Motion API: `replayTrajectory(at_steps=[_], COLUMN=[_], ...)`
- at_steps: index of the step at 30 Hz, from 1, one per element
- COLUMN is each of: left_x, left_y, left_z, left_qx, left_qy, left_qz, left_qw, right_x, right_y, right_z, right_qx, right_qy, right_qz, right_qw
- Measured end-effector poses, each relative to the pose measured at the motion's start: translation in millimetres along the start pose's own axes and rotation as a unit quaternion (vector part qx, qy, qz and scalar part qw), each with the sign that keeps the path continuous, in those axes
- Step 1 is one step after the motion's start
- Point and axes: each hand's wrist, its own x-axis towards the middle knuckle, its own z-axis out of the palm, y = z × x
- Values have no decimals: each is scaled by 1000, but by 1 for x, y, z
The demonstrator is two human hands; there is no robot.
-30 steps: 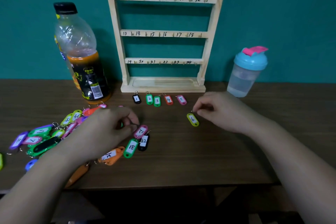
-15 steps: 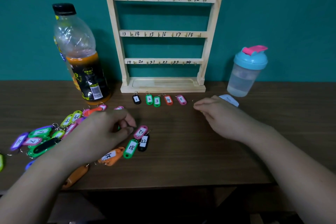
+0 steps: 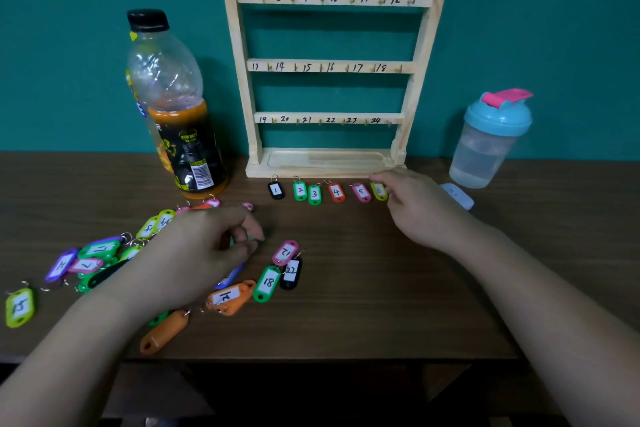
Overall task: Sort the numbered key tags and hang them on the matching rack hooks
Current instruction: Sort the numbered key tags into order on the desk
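Barely begun: nothing hangs on the pale wooden hook rack (image 3: 332, 68); before it, the right hand (image 3: 415, 208) pinches yellow plastic tag six (image 3: 378, 190); the grip of the left hand (image 3: 194, 253) I cannot tell.

Brightness: dim, flat indoor light; the coloured key tags (image 3: 268, 282) still read clearly on the dark table (image 3: 381, 305).
Shadows: soft; one falls on the teal wall (image 3: 69, 45) just right of the bottle (image 3: 173, 107), more lie behind the rack (image 3: 332, 68) rungs; under the table's near edge it is almost black.
Glare: pale sheen on the bottle's clear upper part, faint sheen on the shaker cup (image 3: 485, 149).
Blur: mild softness overall; the left hand (image 3: 194, 253) fingertips are slightly smeared.
Distortion: wide-angle; rack uprights splay outward toward the top, forearms (image 3: 554, 305) stretch large toward the near corners.
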Motion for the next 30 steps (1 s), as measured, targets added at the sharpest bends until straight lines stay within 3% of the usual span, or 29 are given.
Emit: replayTrajectory(at_steps=[9,19,30], left_x=[-10,-12,-3], left_y=[-12,-15,-11], left_z=[-22,-24,-8], left_qx=[32,47,93], left_qy=[-56,-99,-29], left_qz=[-10,-32,-33], left_qw=[998,993,995], right_x=[-17,-32,-25], right_y=[-68,-105,-86], right_z=[14,48,49], right_qx=[14,69,71], right_qy=[12,-39,-46], right_qz=[-123,-237,-210], right_qw=[992,968,974])
